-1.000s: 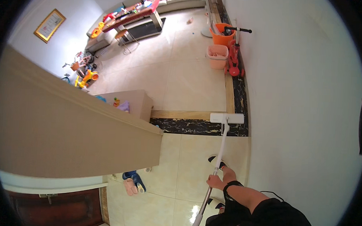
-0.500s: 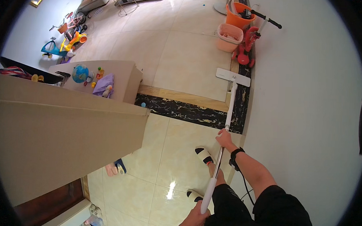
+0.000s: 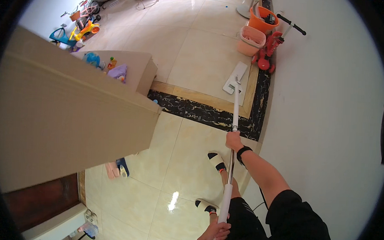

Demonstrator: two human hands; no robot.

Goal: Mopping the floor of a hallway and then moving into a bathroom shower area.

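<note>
A flat mop with a white head (image 3: 236,78) and a long white and metal pole rests on the beige tiles just inside the black marble strip. My right hand (image 3: 234,140) is closed round the middle of the pole, below its joint. Lower down, my left hand (image 3: 218,231) grips the white handle (image 3: 226,199) near its end. The mop head lies slantwise, its upper end pointing toward the pink bin. My slippered feet stand on the tiles to the left of the pole.
A pink bin (image 3: 251,41), an orange bucket (image 3: 263,21) and a red scooter (image 3: 267,52) stand against the right wall. Left is a large beige cabinet (image 3: 76,119); beyond it, toys sit on a lower unit (image 3: 136,68). Children's ride-on toys (image 3: 82,31) stand farther off. Slippers (image 3: 117,168) lie beside the cabinet.
The mop head has moved left off the black marble border and turned from crosswise to slanted. Both hands have kept hold of the pole, the right shifting slightly left.
</note>
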